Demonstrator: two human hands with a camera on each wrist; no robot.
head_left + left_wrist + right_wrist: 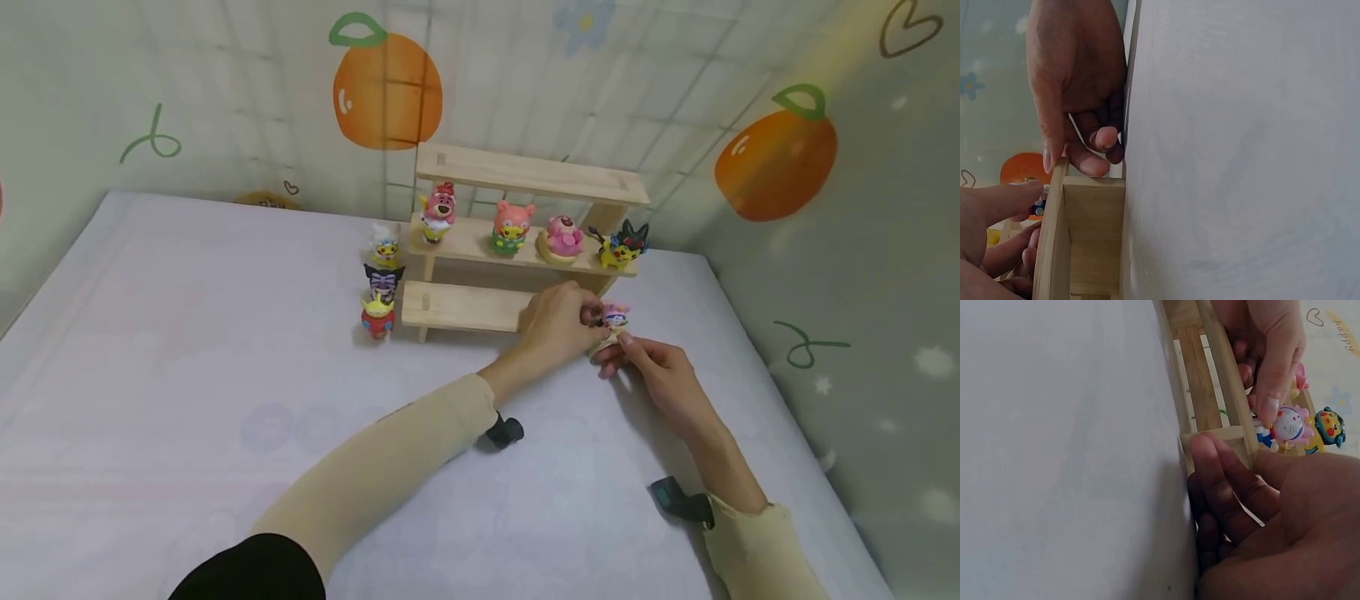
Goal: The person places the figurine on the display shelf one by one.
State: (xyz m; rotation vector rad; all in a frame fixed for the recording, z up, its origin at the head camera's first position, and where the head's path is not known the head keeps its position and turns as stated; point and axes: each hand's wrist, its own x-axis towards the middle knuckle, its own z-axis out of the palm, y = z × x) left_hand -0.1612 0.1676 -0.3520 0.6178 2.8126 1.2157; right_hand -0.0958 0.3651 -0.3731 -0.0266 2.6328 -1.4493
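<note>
One Doraemon figurine in a pink hood (616, 316) is held in the narrow grip of the left hand (558, 323), thumb against its body, at the right end of the lowest tier (465, 308). Just beside this grip, the right hand (663, 371) pinches that tier's end. Behind the grip, one wooden stand (525, 171) bears four figurines on its middle tier: a red-hatted pink bear (440, 215), a Pikachu in a pink hood (512, 232), a second pink bear (565, 238) and a Pikachu in a dark hood (624, 247). Well left of the grip, three more line the table (187, 333): a white-hatted figurine (386, 247), a Kuromi figurine (383, 283) and a red-bodied figurine (378, 320).
</note>
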